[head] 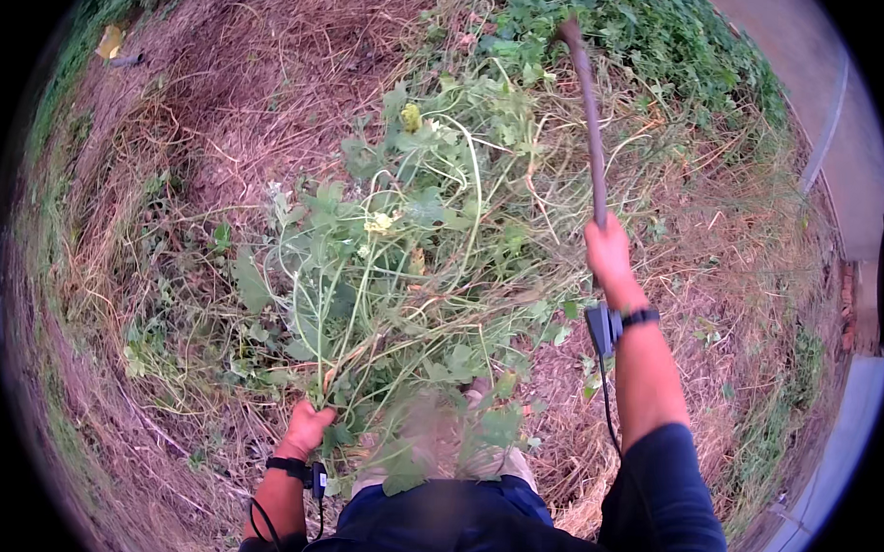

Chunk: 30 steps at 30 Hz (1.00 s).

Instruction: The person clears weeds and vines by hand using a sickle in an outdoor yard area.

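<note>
My left hand (309,426) is closed around the stems of a bunch of green leafy vines (373,273), low in front of my left thigh. The vines fan upward and to the right, with broad leaves, looping pale stems and a few yellow blossoms. In my right hand (609,254) is the lower part of a long-handled tool (588,106), raised with its handle pointing away from me. Its short, dark head is at the far end, blurred, so its exact kind is unclear. Leaves partly hide my legs and feet.
Dense green creeper (654,42) covers the ground at the top right, beside a concrete surface (786,40). Dry cut stalks (273,87) lie over the slope. A yellow object (110,42) rests at the upper left. Small bricks (848,305) stand along the right edge.
</note>
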Each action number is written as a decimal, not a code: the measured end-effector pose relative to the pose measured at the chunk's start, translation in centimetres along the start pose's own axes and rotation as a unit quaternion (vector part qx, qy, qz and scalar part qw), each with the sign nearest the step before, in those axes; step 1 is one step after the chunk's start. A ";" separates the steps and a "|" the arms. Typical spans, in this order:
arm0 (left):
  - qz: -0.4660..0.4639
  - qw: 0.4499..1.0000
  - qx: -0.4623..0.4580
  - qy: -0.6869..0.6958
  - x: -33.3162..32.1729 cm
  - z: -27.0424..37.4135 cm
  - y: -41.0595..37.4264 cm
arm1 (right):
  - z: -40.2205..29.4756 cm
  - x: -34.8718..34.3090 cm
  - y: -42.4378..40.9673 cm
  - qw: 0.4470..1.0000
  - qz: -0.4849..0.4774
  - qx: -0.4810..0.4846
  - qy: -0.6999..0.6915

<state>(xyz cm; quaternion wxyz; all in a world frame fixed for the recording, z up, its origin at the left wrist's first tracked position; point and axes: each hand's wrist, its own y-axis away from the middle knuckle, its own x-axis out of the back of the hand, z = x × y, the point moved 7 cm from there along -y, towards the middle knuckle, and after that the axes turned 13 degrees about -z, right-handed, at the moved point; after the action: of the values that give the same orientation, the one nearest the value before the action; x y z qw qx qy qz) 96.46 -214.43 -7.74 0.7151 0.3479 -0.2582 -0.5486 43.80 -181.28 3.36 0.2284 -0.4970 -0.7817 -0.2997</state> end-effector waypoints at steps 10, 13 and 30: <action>-0.038 0.999 -0.021 -0.032 -3.9 -1.4 4.8 | 6.5 -11.1 -5.9 0.966 -0.180 0.052 0.180; -0.066 0.997 0.009 -0.024 -3.0 -5.1 6.2 | 15.2 -8.9 1.9 0.952 -0.224 0.017 0.210; 0.084 0.980 -0.175 0.051 -11.3 8.0 10.5 | 17.2 3.1 29.3 0.969 -0.137 -0.183 0.093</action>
<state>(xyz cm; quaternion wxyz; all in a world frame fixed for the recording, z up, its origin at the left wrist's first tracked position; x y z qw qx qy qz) 93.86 -203.63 5.58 0.8210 0.2216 -0.1494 -0.5045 68.27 -157.79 0.19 0.1621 -0.3889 -0.7492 -0.5111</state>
